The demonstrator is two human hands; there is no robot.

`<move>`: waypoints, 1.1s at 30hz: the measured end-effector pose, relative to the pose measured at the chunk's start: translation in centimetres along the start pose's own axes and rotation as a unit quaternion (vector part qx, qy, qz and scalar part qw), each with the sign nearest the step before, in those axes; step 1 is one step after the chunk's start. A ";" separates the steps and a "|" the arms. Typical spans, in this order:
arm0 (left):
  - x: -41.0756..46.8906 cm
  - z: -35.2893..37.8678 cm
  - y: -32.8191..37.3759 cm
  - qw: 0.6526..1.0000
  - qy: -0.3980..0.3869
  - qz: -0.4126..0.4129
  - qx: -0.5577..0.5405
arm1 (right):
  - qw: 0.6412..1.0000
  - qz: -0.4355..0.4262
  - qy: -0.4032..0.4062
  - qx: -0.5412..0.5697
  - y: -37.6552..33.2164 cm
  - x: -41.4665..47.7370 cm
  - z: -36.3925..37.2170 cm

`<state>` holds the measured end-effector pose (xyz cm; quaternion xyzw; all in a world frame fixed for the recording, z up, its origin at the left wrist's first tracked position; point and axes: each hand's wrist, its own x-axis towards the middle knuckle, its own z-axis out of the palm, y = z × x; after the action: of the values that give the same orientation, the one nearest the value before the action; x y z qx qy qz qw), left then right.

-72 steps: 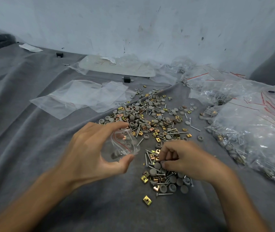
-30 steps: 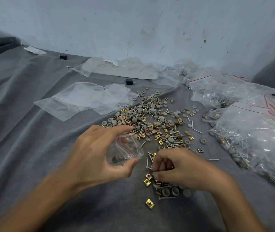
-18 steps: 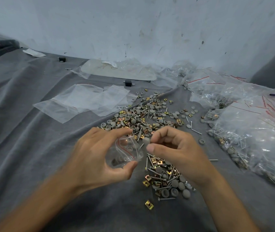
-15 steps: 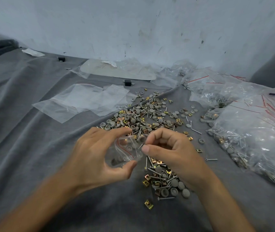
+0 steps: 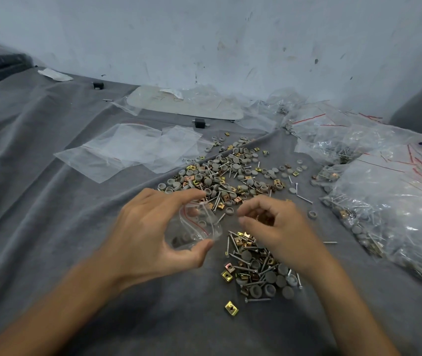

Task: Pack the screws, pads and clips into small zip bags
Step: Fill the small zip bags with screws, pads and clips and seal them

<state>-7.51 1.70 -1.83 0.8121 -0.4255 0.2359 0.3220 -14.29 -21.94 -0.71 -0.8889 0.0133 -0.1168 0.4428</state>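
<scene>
Right hand (image 5: 276, 227) has drawn back from the held zip bag (image 5: 195, 227).

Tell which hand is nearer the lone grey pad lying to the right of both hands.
Right. The right hand is just left of the pad; the left hand, holding a zip bag, is farther left, beyond the right hand.
</scene>
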 end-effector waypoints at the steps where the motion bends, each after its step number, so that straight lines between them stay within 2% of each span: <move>1: 0.0 0.0 0.0 1.000 -0.001 0.000 -0.001 | 0.998 -0.011 -0.006 -0.055 0.2 0.1 0.6; 4: 0.0 0.1 0.0 1.000 0.001 0.001 -0.005 | 0.967 -0.027 -0.052 -0.249 0.8 0.3 2.5; 6: 0.0 0.1 -0.1 1.000 0.004 0.001 -0.002 | 0.945 -0.013 -0.059 -0.320 0.9 0.5 3.2; 12: 0.0 -0.1 0.1 1.000 0.002 -0.005 0.001 | 0.947 -0.040 -0.021 -0.318 0.4 1.7 4.3; 20: 0.1 -0.2 0.2 1.000 -0.004 -0.016 0.008 | 0.934 -0.048 -0.038 -0.353 0.2 3.0 5.2; 23: 0.1 -0.2 0.0 1.000 -0.006 -0.013 0.009 | 0.968 -0.037 0.026 -0.245 0.2 2.8 3.8; 25: 0.1 -0.2 0.0 1.000 -0.005 -0.012 0.009 | 0.994 -0.043 0.075 -0.072 -0.3 2.2 3.0; 27: 0.2 -0.2 0.0 1.000 -0.001 -0.011 0.007 | 0.991 -0.055 0.053 0.109 -1.1 1.3 2.4; 28: 0.2 -0.1 0.0 1.000 0.002 -0.009 0.007 | 0.985 -0.064 0.023 0.162 -1.4 0.9 2.3; 31: 0.1 0.0 0.0 1.000 0.008 -0.002 0.009 | 0.981 -0.084 -0.041 0.172 -2.0 0.3 2.8; 33: 0.2 0.0 0.1 1.000 0.010 0.001 0.007 | 0.984 -0.080 -0.046 0.155 -1.8 0.6 2.9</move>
<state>-7.48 1.61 -1.68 0.8117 -0.4215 0.2474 0.3199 -13.17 -18.62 -0.85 -0.8120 -0.0966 -0.1117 0.5647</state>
